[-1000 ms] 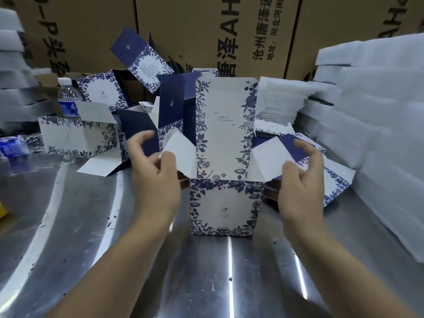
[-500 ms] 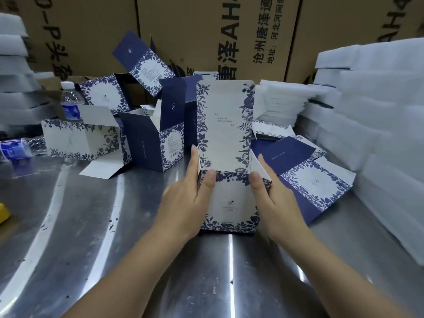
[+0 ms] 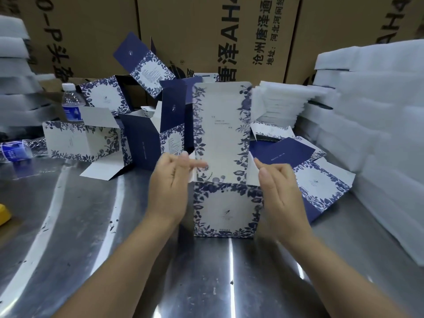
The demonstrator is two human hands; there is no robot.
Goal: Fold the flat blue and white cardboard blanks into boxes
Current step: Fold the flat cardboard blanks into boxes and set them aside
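Note:
A blue and white floral box [image 3: 226, 210] stands upright on the steel table [image 3: 68, 237], its tall lid flap [image 3: 221, 131] raised behind. My left hand [image 3: 171, 187] is at the box's left side, fingers straight, fingertips reaching over the white side flap at the top. My right hand [image 3: 278, 193] lies flat against the right side, fingers straight, pressing the right flap inward. Flat blanks [image 3: 321, 182] lie just right of the box.
Several folded and half-folded boxes [image 3: 146, 138] crowd the back left. A water bottle [image 3: 72, 104] stands there and another [image 3: 16, 150] lies on its side. White foam stacks [image 3: 371, 125] fill the right; brown cartons [image 3: 206, 31] line the back. A yellow object [image 3: 3, 214] sits at the left edge.
Both hands let go of the spread side flaps, closed in on the box and pushed the flaps inward. They have since risen slightly along its sides.

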